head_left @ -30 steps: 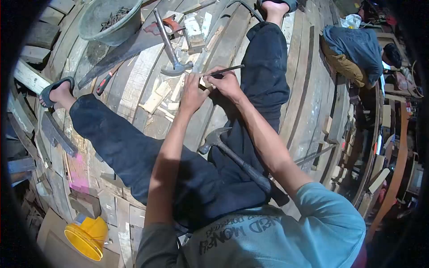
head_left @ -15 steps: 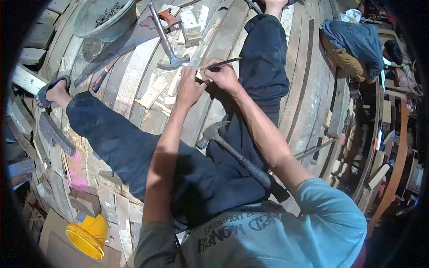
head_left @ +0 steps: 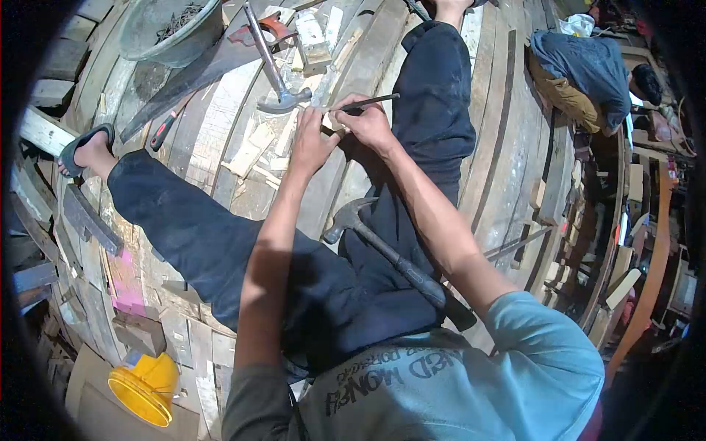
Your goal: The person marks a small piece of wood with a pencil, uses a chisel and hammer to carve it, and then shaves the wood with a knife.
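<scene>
Both hands meet between my spread legs, over the plank floor. In my right hand (head_left: 370, 126) is a slim dark stick (head_left: 381, 100), perhaps a pencil, pointing toward my right knee. My left hand (head_left: 312, 141) is beside it, fingers bent in a pinch; a small dark piece shows between the two hands, too hidden to name. A claw hammer (head_left: 401, 264) with a dark handle lies across my lap. Just beyond my left hand rests a second claw hammer (head_left: 273, 73) with a metal shaft.
A handsaw (head_left: 198, 73) and a red-black handled tool (head_left: 163, 132) lie at the far left, near a grey bucket of nails (head_left: 147, 50). Wood scraps (head_left: 251, 151) are scattered ahead. A yellow bucket (head_left: 147, 389) stands lower left. Another person (head_left: 585, 73) crouches at the upper right.
</scene>
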`<state>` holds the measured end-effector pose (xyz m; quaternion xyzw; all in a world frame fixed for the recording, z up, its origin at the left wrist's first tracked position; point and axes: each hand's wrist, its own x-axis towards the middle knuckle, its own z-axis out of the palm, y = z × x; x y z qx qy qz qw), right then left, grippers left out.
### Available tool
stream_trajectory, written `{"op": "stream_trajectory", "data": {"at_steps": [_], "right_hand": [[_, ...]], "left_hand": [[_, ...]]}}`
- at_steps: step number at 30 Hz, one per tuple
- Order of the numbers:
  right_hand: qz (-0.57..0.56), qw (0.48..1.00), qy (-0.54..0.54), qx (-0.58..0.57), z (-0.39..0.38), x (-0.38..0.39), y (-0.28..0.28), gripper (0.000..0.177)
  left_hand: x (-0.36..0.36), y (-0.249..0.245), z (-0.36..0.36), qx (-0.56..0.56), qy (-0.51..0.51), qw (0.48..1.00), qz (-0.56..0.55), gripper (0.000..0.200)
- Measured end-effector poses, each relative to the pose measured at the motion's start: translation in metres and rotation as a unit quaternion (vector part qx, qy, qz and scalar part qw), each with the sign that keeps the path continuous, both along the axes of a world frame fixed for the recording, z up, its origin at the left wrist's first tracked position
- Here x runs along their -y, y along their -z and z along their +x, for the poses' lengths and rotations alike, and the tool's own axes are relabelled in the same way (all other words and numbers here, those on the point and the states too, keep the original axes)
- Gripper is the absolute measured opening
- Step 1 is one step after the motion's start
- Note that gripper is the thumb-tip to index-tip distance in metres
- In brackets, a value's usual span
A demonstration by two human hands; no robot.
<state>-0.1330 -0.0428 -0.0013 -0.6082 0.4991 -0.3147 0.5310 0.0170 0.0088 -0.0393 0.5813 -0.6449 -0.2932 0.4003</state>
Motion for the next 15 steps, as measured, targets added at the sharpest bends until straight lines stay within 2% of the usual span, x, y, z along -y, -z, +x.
{"op": "stream_trajectory", "data": {"at_steps": [4, 10, 13, 15], "right_hand": [[-0.029, 0.998, -0.006, 0.061, 0.002, -0.001, 0.002, 0.009], [0.008, 0.999, -0.008, 0.05, 0.0, -0.003, -0.004, 0.009], [-0.016, 1.0, -0.001, -0.013, 0.001, -0.001, -0.005, 0.009], [-0.036, 0.999, -0.004, 0.01, 0.001, -0.001, -0.005, 0.01]], "left_hand": [[0.0, 0.0, 0.0, -0.02, 0.003, 1.0, 0.009, 0.046], [-0.001, -0.006, 0.0, -0.018, 0.001, 1.0, 0.02, 0.045], [-0.002, -0.01, -0.001, -0.032, -0.002, 0.999, 0.006, 0.044], [-0.001, -0.006, -0.001, -0.012, -0.008, 1.0, -0.006, 0.044]]}}
